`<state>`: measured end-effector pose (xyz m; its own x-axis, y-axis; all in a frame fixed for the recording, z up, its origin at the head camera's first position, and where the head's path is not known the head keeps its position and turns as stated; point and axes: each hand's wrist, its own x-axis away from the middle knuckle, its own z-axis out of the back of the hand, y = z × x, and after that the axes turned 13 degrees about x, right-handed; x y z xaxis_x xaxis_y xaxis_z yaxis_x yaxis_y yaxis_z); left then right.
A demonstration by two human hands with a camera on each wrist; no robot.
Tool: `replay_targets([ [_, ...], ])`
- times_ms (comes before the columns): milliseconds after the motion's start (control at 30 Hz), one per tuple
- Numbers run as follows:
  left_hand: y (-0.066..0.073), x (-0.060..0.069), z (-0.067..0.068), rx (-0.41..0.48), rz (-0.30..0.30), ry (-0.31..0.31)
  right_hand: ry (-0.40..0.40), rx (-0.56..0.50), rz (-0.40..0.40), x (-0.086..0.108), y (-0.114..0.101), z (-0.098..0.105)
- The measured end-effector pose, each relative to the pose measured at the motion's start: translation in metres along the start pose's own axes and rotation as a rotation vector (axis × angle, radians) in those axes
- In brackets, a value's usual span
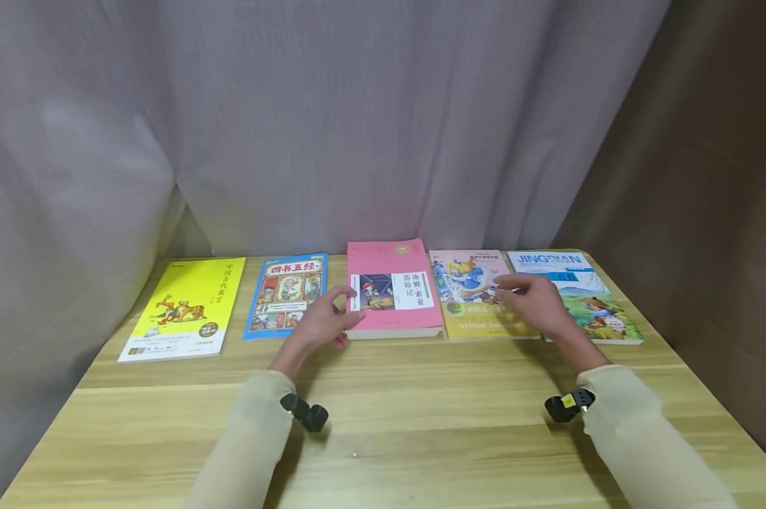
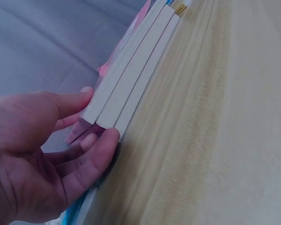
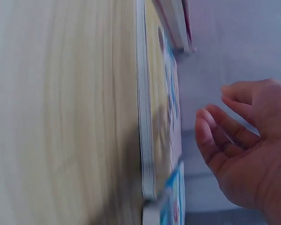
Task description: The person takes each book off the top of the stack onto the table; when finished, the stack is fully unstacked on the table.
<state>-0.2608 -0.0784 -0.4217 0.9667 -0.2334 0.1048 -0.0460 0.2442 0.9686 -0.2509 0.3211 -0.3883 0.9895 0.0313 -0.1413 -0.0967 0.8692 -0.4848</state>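
Observation:
A thick stack of books with a pink cover on top point(image 1: 392, 258) lies at the middle of the row; the left wrist view shows three page blocks point(image 2: 126, 75) one on another. My left hand point(image 1: 322, 318) grips the stack's left edge, thumb by the top cover and fingers against the side and lower corner. My right hand point(image 1: 535, 304) hovers, fingers loosely bent and holding nothing, over a pink-and-yellow book point(image 1: 468, 318) with a blonde girl on its cover. In the right wrist view a gap separates that hand point(image 3: 253, 140) from the book.
A blue book point(image 1: 287, 293) and a yellow book point(image 1: 186, 304) lie left of the stack. At the far right is a blue-and-green book point(image 1: 589, 293). All rest on a wooden table point(image 1: 421, 424), with a grey curtain point(image 1: 332, 127) behind.

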Motion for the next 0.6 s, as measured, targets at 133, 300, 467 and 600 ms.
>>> replay_targets([
  [133,0.005,-0.002,-0.001,-0.048,0.016,0.017,-0.048,-0.094,-0.017,-0.004,-0.017,-0.012],
  [300,0.007,-0.005,0.001,-0.069,0.026,0.026,-0.105,-0.224,-0.063,-0.005,-0.032,-0.032],
  [467,0.007,-0.009,0.002,-0.063,0.046,0.011,-0.138,-0.327,-0.069,-0.005,-0.039,-0.047],
  [600,0.010,-0.013,0.003,-0.074,0.085,0.024,-0.156,-0.379,-0.058,-0.007,-0.043,-0.054],
])
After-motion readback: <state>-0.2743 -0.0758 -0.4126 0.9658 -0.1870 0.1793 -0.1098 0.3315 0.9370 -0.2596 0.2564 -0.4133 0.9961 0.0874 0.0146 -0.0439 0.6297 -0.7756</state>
